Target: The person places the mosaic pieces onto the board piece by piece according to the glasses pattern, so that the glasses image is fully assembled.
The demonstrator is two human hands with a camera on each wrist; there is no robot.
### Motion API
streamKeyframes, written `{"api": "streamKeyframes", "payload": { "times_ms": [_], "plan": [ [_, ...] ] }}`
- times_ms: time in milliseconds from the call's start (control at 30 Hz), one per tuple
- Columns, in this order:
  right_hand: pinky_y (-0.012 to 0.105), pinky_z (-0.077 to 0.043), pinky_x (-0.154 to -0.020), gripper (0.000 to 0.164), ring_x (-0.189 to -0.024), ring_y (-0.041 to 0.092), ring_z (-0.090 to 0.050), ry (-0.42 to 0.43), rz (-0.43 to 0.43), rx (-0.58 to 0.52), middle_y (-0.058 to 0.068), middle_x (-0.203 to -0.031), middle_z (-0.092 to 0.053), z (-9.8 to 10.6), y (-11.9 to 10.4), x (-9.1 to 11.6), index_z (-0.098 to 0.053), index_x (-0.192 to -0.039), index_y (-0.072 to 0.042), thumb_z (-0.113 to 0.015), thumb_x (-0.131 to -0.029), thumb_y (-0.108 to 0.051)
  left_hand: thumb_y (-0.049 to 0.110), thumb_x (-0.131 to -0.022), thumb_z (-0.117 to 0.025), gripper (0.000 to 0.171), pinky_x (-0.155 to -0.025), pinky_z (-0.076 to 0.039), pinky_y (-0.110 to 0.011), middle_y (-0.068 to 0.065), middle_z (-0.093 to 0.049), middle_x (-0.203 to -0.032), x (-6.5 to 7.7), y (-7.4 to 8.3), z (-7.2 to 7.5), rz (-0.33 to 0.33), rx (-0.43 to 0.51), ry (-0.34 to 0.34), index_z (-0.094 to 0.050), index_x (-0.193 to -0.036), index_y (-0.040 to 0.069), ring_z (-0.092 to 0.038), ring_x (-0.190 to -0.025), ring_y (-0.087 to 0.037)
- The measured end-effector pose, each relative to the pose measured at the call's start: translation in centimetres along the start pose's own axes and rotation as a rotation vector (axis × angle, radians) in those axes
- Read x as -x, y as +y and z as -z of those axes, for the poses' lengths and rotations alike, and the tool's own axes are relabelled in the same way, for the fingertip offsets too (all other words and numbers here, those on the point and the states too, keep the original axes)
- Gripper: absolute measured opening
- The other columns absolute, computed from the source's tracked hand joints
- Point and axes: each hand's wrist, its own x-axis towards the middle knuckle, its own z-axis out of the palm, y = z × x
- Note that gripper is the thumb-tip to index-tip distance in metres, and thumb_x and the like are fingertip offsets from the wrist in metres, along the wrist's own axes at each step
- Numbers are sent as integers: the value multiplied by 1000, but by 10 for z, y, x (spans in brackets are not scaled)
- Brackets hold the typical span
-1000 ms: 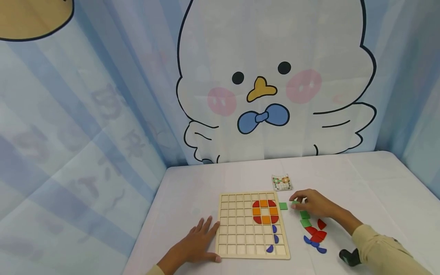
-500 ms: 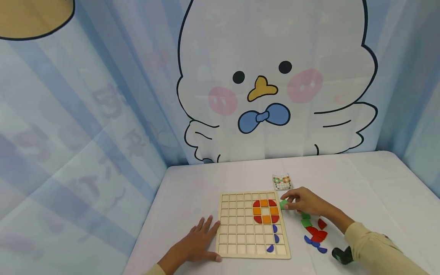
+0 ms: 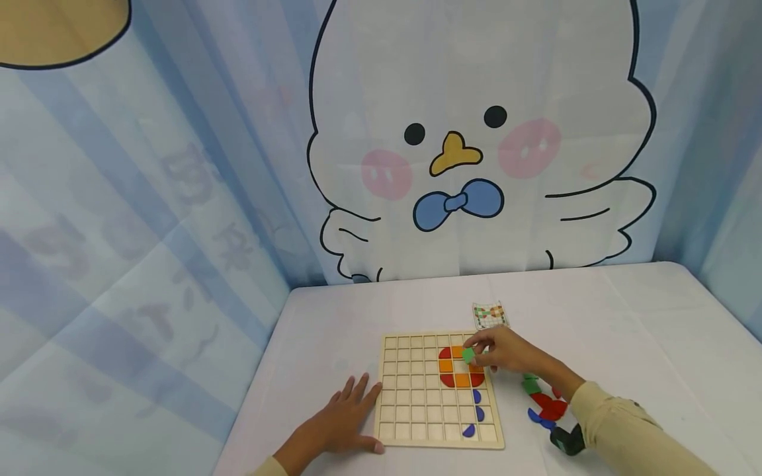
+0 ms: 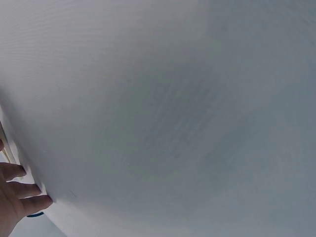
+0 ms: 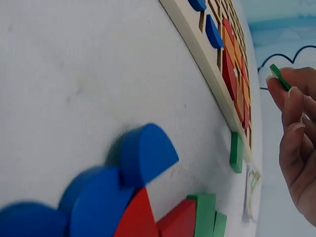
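"Fingers, right hand (image 3: 505,349): thumb and fingertips pinching one green tile (image 3: 468,355) above the board (image 3: 411,398), lower right of centre in the head view. Left hand (image 3: 340,423): fingers straight, spread, touching the board's left edge, bottom middle."

"Best method for seating the tile?"

"Judged so: hold it level, square its sides to a cell, lower gently, release once it sits between the strips. Avoid nudging anything already seated; left hand should steady the board. Intended cell: cannot tell."

"Remaining stock, largest first?"

"Backdrop (image 3: 119,198): cloth, soft folds, printed bird; upper frame. Table (image 3: 333,330): pale, smooth cover; lower frame. Board: pale, wood-like, raised strips forming square cells. Card (image 3: 490,316): printed pattern, slightly bowed; just above the board's upper right corner."

"Small pieces?"

"Orange squares (image 3: 462,380) and red quarter-rounds (image 3: 447,381): arranged in a ring, board's upper right. Loose pieces (image 3: 552,410): red, green, blue; thick, smooth, huddled at lower right. Spare green tile (image 5: 237,152): beside the board's edge, right of centre in the right wrist view; contact uncertain. Blue half-rounds (image 3: 477,396): three, board's lower right, lowest one turned askew."
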Motion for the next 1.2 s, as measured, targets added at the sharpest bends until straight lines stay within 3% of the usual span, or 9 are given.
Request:
{"api": "streamKeyframes", "payload": {
  "times_ms": [333, 567, 800, 1200],
  "plan": [
    [21, -48, -62, 25, -75, 11, -56, 39, 32, 45, -4, -79, -63, -21, -10, -19, -71, -110, -5, -77, -87, -16, 82, -75, -59, 111, -114, -33, -64, -17, -16, -168, 1, 0, 0, 3, 3, 5, -21, -162, 26, -18, -152, -45],
    [23, -50, -51, 27, -55, 10, -58, -11, 29, -7, 0, -79, -65, -34, -14, -27, -71, -113, -1, -74, -88, -10, 81, -75, -61, 110, -114, -32, -64, -17, -16, -168, 3, 1, 3, 7, 20, 4, -22, -161, 25, -18, -152, -45],
    [21, -47, -52, 32, -58, 6, -56, 1, 35, 11, -1, -80, -66, -46, -16, -35, -70, -114, 3, -76, -87, -13, 80, -75, -62, 109, -114, -32, -63, -17, -16, -168, 5, 3, 6, 2, 22, 1, -23, -161, 24, -18, -152, -45],
    [23, -45, -64, 22, -66, 2, -53, 90, 21, 221, -12, -74, -62, -59, -21, -40, -75, -102, -9, -81, -84, -21, 81, -76, -61, 109, -114, -32, -63, -16, -17, -168, 5, 2, 6, 3, 13, 1, -22, -161, 25, -18, -152, -45]
  ]
}}
